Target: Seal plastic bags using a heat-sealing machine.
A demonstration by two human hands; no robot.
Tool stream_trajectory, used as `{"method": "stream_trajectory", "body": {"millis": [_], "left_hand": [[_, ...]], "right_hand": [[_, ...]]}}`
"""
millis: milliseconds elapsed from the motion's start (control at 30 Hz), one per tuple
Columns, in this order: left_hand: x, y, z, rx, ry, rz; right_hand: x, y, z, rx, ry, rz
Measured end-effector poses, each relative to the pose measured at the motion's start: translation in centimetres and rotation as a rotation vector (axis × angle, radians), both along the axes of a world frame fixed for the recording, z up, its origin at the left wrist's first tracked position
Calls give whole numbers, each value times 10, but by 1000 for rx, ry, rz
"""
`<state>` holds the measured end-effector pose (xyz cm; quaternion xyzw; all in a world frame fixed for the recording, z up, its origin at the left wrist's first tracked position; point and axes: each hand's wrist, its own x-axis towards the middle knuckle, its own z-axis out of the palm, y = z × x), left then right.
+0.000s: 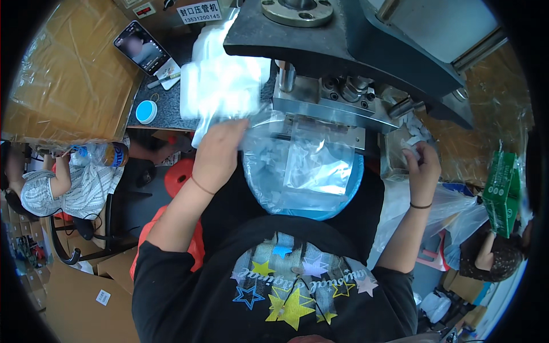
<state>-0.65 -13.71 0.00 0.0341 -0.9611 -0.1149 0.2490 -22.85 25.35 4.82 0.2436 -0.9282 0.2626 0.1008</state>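
My left hand (220, 151) is beside a stack of clear plastic bags (220, 88) and the left end of a metal press (334, 106). Motion smears its fingertips, so their grip cannot be made out. My right hand (423, 166) is raised right of the press, fingertips pinched on a small white piece (413, 140). Between my hands, a flat clear plastic bag (317, 166) lies under the press's front edge. It extends over a blue basin (355, 191) at my lap, which has clear plastic and small scraps in it.
A propped phone (143, 48) and a blue-lidded round tub (146, 112) stand on the bench at left. Large taped cardboard boxes (63, 74) flank the bench. A clear bin (394, 157) stands near my right hand. One person (68, 188) sits at left, another (497, 257) at right.
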Motion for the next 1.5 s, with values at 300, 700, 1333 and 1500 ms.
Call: {"method": "stream_trajectory", "body": {"millis": [300, 700, 1333, 1500], "left_hand": [[-1, 63, 21, 1096, -248, -167], [-11, 123, 11, 1813, -711, -558], [-47, 15, 3, 400, 125, 177], [-11, -5, 3, -364, -45, 54]], "right_hand": [[66, -87, 26, -256, -83, 520], [51, -90, 41, -138, -145, 749], [-25, 1, -16, 144, 40, 132], [0, -5, 1, 28, 79, 77]]}}
